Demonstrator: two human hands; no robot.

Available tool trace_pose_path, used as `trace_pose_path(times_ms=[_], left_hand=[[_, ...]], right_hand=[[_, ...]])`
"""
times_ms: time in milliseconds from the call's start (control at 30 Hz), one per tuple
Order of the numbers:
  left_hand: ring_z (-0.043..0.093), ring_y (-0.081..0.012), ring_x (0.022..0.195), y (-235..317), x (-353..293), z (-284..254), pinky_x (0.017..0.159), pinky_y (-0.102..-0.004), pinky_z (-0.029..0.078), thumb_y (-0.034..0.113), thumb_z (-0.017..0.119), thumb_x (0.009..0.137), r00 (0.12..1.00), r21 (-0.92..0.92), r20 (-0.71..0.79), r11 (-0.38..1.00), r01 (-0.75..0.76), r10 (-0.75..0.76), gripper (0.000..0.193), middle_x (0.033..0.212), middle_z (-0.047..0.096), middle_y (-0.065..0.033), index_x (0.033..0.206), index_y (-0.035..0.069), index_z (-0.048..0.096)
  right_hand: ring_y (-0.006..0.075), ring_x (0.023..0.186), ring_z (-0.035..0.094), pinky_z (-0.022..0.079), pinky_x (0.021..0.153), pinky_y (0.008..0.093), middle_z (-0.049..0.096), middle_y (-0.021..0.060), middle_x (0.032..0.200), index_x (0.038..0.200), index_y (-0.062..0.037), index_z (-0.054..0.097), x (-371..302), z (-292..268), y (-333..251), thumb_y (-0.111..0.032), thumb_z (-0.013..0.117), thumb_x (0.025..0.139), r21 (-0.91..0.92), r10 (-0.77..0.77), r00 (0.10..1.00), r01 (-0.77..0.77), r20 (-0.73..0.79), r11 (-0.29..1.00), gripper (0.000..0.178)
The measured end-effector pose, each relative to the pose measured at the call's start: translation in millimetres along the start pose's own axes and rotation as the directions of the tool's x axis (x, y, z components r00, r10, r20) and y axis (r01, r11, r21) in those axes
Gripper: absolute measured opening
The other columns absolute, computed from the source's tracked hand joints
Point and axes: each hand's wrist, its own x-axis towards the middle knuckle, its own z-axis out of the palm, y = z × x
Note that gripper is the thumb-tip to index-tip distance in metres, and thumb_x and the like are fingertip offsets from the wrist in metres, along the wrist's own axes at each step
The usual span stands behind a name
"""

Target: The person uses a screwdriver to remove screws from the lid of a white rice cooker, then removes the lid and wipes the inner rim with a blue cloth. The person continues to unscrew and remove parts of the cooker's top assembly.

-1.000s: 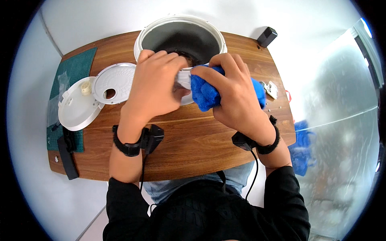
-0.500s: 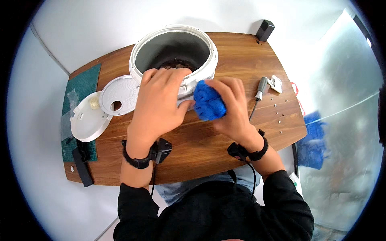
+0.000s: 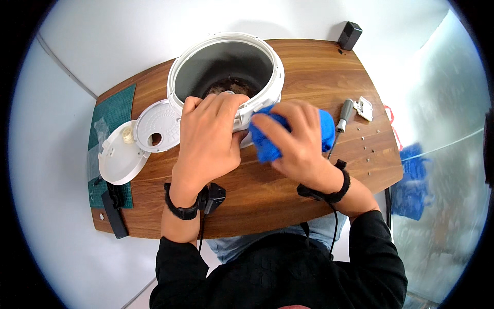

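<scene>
A white rice cooker body (image 3: 278,71) stands open, without a lid, at the back of the table. Its grey inside shows a brown, dirty-looking bottom (image 3: 237,85). My left hand (image 3: 208,136) is closed over the front rim, fingers hooked inside and thumb on the outer wall. In my right hand (image 3: 303,147) is a bunched blue cloth (image 3: 264,146), pressed against or just beside the cooker's front right side. The cloth spreads out on both sides of that hand. What lies behind it on the cooker wall is hidden.
Left of the cooker lie a white lid shell (image 3: 121,165) and a perforated white disc (image 3: 163,116), partly over a green cutting mat (image 3: 116,113). At right are a screwdriver (image 3: 346,110), a white plastic part (image 3: 364,108) and several screws (image 3: 366,148). A black box (image 3: 350,36) stands far right.
The blue cloth, a tight bundle before, now spreads wider under my right hand, which has turned more palm-down over it. My left hand keeps its place on the rim. The view has shifted slightly.
</scene>
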Motion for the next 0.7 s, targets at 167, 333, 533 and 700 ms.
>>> trace_pose_path(times_ms=[167,333,533,700], left_hand=[[0.060,-0.0307,0.092,-2.0,-1.4,-1.4,0.079,-0.0391,0.036,-0.002,0.077,0.061,1.000,-0.003,0.003,1.000,0.001,-0.001,0.053,0.096,0.064,-0.0110,0.111,0.007,0.060],[0.060,-0.0306,0.090,-3.3,0.4,-2.0,0.079,-0.0388,0.036,0.000,0.077,0.062,1.000,-0.028,0.004,1.000,-0.005,0.005,0.050,0.094,0.065,-0.0107,0.109,0.007,0.060],[0.061,-0.0280,0.085,1.1,1.9,2.4,0.079,-0.0384,0.036,0.006,0.078,0.064,0.999,-0.004,-0.045,1.000,0.013,-0.013,0.043,0.091,0.066,-0.0087,0.103,0.009,0.061],[0.060,-0.0269,0.075,-3.8,1.2,4.4,0.078,-0.0380,0.036,0.013,0.079,0.067,0.995,0.019,-0.096,1.000,0.009,-0.008,0.033,0.080,0.065,-0.0076,0.096,0.010,0.062]], right_hand=[[0.0307,0.095,0.056,0.042,0.081,0.0429,0.055,0.0092,0.102,0.105,-0.0122,0.068,7.9,0.1,-0.4,-0.005,0.068,0.063,0.038,-0.007,1.000,0.006,0.025,0.999,0.043],[0.0331,0.097,0.055,0.042,0.081,0.0441,0.057,0.0094,0.104,0.105,-0.0144,0.068,8.0,-9.1,27.8,-0.002,0.072,0.056,0.020,0.053,0.998,-0.054,0.028,0.998,0.051],[0.0339,0.096,0.055,0.042,0.081,0.0443,0.057,0.0136,0.105,0.111,-0.0073,0.063,2.1,-3.6,11.0,-0.002,0.072,0.056,0.104,0.055,0.998,-0.058,0.030,0.993,0.056],[0.0330,0.092,0.056,0.044,0.077,0.0436,0.057,0.0123,0.101,0.108,-0.0089,0.065,9.5,-5.5,40.1,-0.001,0.073,0.053,0.157,0.022,1.000,-0.019,-0.017,0.987,0.056]])
